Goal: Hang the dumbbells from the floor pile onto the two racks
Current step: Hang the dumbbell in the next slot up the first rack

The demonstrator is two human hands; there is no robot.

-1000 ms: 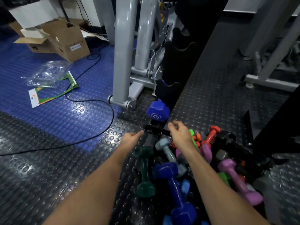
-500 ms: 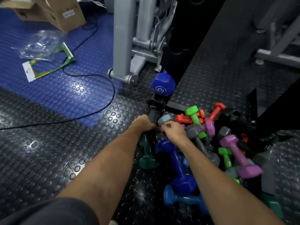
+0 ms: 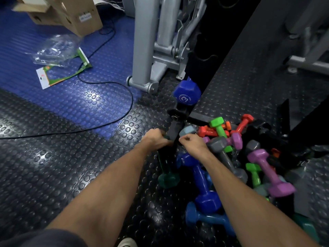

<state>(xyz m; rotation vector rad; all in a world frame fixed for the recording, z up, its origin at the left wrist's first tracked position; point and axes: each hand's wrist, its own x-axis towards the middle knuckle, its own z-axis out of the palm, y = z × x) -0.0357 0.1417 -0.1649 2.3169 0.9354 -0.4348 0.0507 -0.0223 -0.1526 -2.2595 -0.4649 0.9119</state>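
Note:
A pile of coloured dumbbells lies on the studded black floor (image 3: 53, 175): purple (image 3: 267, 168), green (image 3: 219, 128), red (image 3: 243, 123), grey (image 3: 220, 152) and blue (image 3: 201, 182) ones. My left hand (image 3: 154, 139) grips the upper end of a dark green dumbbell (image 3: 167, 177) at the pile's left edge. My right hand (image 3: 192, 142) is curled over the handle of a pale grey-blue dumbbell (image 3: 187, 131). Just beyond both hands stands a black rack (image 3: 175, 130) carrying a blue dumbbell marked 3 (image 3: 187, 93) and a black one (image 3: 176, 114). A second black rack (image 3: 284, 118) rises at right.
A grey machine frame (image 3: 142, 50) stands behind the rack. A black cable (image 3: 106, 122) loops across the blue mat. A cardboard box (image 3: 71, 15), a clear plastic bag (image 3: 57, 49) and card packaging (image 3: 62, 77) lie at far left. My shoe tip (image 3: 127, 242) shows below.
Both hands dropped from open above the pile onto it; the left closed on the green dumbbell's end, the right curled over the grey-blue one. The view tilted down.

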